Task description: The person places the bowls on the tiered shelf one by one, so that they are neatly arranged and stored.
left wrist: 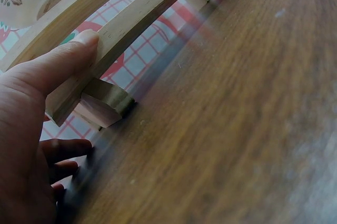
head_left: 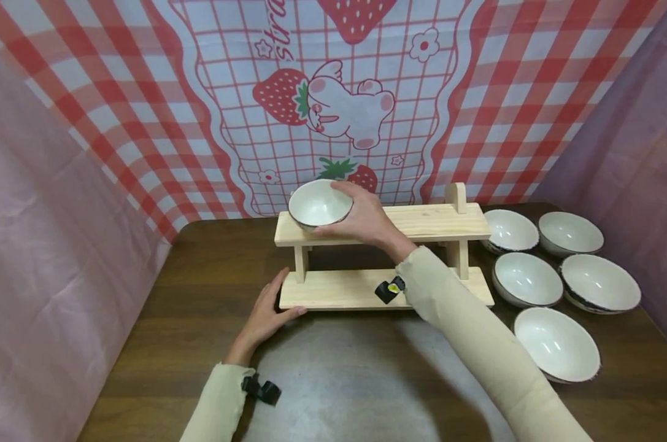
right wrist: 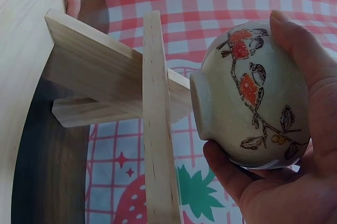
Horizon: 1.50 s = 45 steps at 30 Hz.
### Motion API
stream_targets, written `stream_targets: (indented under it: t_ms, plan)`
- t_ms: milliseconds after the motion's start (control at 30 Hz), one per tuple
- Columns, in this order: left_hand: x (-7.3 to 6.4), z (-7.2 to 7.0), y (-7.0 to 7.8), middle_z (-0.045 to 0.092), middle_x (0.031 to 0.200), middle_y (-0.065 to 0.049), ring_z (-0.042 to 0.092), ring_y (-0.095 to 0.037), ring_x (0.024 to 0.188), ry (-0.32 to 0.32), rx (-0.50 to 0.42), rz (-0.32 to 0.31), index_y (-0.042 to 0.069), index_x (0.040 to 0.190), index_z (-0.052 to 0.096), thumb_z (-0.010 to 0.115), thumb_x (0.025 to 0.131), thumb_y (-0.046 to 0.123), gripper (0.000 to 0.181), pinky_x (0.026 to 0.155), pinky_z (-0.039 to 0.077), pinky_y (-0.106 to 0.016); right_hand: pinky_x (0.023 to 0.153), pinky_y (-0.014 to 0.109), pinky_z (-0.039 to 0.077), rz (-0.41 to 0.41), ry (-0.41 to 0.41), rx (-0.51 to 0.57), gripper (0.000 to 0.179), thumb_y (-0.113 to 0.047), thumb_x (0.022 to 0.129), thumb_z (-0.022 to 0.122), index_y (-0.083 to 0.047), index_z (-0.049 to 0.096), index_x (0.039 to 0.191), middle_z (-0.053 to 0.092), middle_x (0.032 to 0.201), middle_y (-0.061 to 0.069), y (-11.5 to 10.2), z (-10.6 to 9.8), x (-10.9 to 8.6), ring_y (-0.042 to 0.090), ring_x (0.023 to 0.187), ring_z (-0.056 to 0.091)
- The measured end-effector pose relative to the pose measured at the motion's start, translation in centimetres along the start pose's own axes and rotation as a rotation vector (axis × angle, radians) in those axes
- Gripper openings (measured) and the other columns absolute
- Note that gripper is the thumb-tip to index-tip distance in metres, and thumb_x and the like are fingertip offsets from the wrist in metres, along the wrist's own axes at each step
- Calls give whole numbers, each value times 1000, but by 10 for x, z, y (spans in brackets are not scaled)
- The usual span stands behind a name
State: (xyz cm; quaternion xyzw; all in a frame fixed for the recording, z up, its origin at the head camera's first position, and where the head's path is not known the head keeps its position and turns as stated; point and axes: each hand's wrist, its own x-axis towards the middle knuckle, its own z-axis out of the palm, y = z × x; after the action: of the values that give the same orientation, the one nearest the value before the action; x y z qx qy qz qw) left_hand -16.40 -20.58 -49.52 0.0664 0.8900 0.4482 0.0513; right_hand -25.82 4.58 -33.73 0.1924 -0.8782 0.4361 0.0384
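Observation:
My right hand (head_left: 363, 215) grips a white bowl (head_left: 319, 205), thumb on one side and fingers on the other. Birds and a leafy branch decorate the bowl's outside in the right wrist view. Its foot faces the upper board (right wrist: 158, 118) of a two-tier wooden shelf, with a narrow gap showing between them. From the head, the bowl overlaps the left end of that board. At the left end of the lower board (head_left: 344, 291), my left hand (head_left: 264, 316) rests with its thumb on the front edge. Its lower fingers (left wrist: 66, 150) extend loosely below the board.
Several white bowls, one of them a nearby bowl (head_left: 556, 344), stand on the brown table (head_left: 200, 294) right of the shelf. A rounded upright piece (head_left: 457, 197) rises at the upper board's right end. Behind hangs a red-and-white checked cloth (head_left: 532, 92); pinkish curtains flank the table.

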Motion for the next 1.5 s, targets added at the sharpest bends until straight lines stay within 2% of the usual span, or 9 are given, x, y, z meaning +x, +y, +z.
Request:
stream_targets:
  t_ms: [233,800,1000,1267,1500]
  plan:
    - [1,1,-2,28,165,-13,28,-40,150,0,0,10,17,161,23,80,83,41,100,119,24,-65,111,45,45,-21,-5,6,102,-40,61,94,-6,49,147,50,153,12,-2,8,3,29,138,51]
    - [1,2,-1,29,165,-11,28,-39,151,19,2,28,16,160,25,82,82,37,99,120,24,-63,112,45,45,0,-23,19,107,-43,61,94,-7,46,149,48,154,13,2,20,5,30,137,51]
    - [2,2,-2,30,164,-15,30,-42,149,21,13,48,14,160,25,81,82,39,99,119,25,-64,113,47,43,13,-29,28,107,-43,62,94,-8,45,151,46,156,13,4,23,7,31,139,49]
    - [1,2,-1,31,164,-15,31,-42,149,19,7,54,12,160,26,81,83,36,97,119,25,-64,116,49,39,18,-56,40,108,-44,64,93,-9,42,152,41,159,14,5,25,8,33,143,44]
    - [1,2,-1,32,163,-16,32,-42,148,21,-1,59,12,159,26,81,83,35,97,119,26,-64,114,50,41,15,-94,57,108,-41,67,92,-13,36,155,39,158,14,3,23,9,32,140,45]
